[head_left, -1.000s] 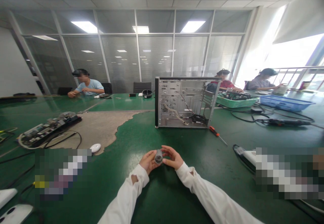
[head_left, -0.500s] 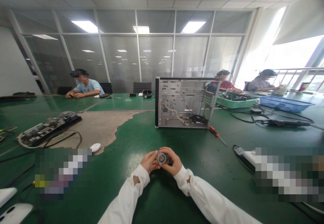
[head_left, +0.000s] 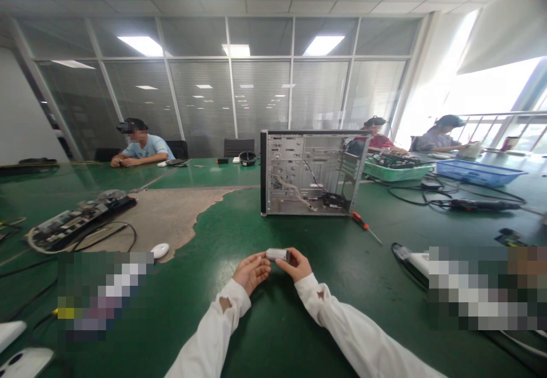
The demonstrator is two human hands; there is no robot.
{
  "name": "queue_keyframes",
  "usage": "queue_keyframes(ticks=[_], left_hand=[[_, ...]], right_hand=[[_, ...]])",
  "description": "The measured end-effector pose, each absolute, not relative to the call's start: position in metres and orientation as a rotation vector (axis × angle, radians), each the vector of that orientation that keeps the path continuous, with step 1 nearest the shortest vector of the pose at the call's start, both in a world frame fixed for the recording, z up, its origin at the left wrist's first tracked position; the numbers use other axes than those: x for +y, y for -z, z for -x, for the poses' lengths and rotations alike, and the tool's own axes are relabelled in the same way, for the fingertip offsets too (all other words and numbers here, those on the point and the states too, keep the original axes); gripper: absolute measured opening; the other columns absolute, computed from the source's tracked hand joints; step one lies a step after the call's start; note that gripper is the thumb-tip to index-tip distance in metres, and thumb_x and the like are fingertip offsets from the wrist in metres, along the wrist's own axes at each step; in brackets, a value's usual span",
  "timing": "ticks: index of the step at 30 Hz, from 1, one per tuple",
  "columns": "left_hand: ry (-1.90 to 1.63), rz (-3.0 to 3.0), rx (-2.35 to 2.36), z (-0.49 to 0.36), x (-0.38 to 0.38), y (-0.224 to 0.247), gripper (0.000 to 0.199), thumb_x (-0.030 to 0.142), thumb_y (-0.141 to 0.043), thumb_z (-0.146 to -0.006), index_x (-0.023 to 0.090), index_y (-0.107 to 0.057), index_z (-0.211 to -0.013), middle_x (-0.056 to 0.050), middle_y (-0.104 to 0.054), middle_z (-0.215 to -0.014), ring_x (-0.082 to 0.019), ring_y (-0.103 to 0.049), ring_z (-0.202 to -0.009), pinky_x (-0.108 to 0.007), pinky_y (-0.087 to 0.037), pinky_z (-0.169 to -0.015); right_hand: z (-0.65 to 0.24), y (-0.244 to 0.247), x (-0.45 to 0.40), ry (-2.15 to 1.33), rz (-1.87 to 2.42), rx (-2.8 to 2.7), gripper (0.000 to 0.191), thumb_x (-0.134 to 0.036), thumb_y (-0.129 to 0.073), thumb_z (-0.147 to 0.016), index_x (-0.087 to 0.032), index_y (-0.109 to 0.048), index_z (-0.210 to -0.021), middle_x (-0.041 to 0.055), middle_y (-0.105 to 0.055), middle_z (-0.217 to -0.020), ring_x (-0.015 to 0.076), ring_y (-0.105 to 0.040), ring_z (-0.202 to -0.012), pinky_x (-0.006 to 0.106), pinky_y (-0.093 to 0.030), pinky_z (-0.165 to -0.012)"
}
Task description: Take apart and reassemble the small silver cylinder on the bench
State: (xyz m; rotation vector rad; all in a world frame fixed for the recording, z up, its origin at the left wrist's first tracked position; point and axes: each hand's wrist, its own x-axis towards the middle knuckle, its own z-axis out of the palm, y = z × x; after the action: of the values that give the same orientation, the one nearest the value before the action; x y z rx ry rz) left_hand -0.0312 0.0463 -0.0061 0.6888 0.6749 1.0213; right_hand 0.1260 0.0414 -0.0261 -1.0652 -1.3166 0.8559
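A small silver metal cylinder (head_left: 277, 254) is held level above the green table, its side facing me and its exact kind unclear. My right hand (head_left: 298, 265) is closed around its right end, thumb in front and fingers behind. At the left end, the thumb and forefinger of my left hand (head_left: 252, 271) meet the cylinder, while the other fingers curl loosely below. Beyond my hands stands an open computer case (head_left: 314, 173), its metal frame and some loose wires showing inside. A screwdriver (head_left: 365, 225) with a red and black handle lies by the case's lower right corner.
A circuit assembly (head_left: 81, 218) with cables lies at left, near a white round object (head_left: 160, 250). Green (head_left: 397, 172) and blue (head_left: 481, 173) baskets stand at back right, with cables before them. Blurred-out patches cover things on both sides. Several people sit across the table.
The cylinder has turned from end-on to sideways. My right hand has shifted to its right end, and my left fingers have loosened somewhat at the left end.
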Motion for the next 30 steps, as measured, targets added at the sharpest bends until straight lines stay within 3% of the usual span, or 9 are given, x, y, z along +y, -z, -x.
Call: queue_keyframes(ticks=[8, 15, 20, 25, 30], left_hand=[[-1.024, -0.719, 0.63, 0.03, 0.044, 0.003, 0.031, 0.015, -0.062, -0.064, 0.012, -0.056, -0.094, -0.005, -0.062, -0.073, -0.011, -0.058, -0.06, -0.023, -0.044, -0.059], [-1.099, -0.778, 0.691, 0.025, 0.043, 0.005, 0.038, 0.024, -0.069, -0.057, 0.015, -0.06, -0.093, -0.006, -0.06, -0.083, -0.012, -0.055, -0.067, -0.022, -0.042, -0.057], [-1.139, -1.004, 0.764, 0.019, 0.04, 0.006, 0.049, 0.027, -0.067, -0.057, 0.019, -0.055, -0.104, -0.009, -0.054, -0.106, -0.018, -0.053, -0.085, -0.023, -0.044, -0.061], [-1.164, -1.3, 0.792, 0.01, 0.031, 0.002, 0.06, 0.026, -0.064, -0.061, 0.022, -0.041, -0.117, -0.009, -0.045, -0.119, -0.021, -0.049, -0.097, -0.022, -0.045, -0.062], [-1.238, -1.358, 0.792, 0.008, 0.028, -0.002, 0.054, 0.024, -0.062, -0.064, 0.021, -0.042, -0.114, -0.009, -0.045, -0.12, -0.021, -0.048, -0.101, -0.023, -0.045, -0.068]], right_hand=[[-0.127, 0.021, 0.045, -1.038, 1.093, -1.135, 0.031, -0.043, -0.063, -0.054, -0.016, -0.052, -0.062, -0.0066, -0.042, -0.043, 0.0061, -0.035, -0.038, 0.02, -0.026, -0.036], [-0.13, 0.029, 0.055, -1.249, 1.04, -0.993, 0.037, -0.046, -0.065, -0.051, -0.014, -0.057, -0.068, -0.0045, -0.049, -0.043, 0.0044, -0.038, -0.034, 0.017, -0.024, -0.032], [-0.133, 0.034, 0.061, -1.367, 1.016, -0.914, 0.042, -0.053, -0.062, -0.051, -0.013, -0.056, -0.062, -0.0037, -0.049, -0.039, 0.0045, -0.037, -0.03, 0.016, -0.021, -0.03], [-0.137, 0.033, 0.062, -1.429, 0.93, -0.865, 0.04, -0.052, -0.062, -0.052, -0.015, -0.057, -0.067, -0.0014, -0.054, -0.047, 0.0084, -0.046, -0.04, 0.019, -0.03, -0.036], [-0.138, 0.035, 0.059, -1.36, 0.881, -1.041, 0.037, -0.045, -0.066, -0.05, -0.018, -0.056, -0.074, -0.0024, -0.054, -0.052, 0.01, -0.048, -0.046, 0.022, -0.036, -0.043]])
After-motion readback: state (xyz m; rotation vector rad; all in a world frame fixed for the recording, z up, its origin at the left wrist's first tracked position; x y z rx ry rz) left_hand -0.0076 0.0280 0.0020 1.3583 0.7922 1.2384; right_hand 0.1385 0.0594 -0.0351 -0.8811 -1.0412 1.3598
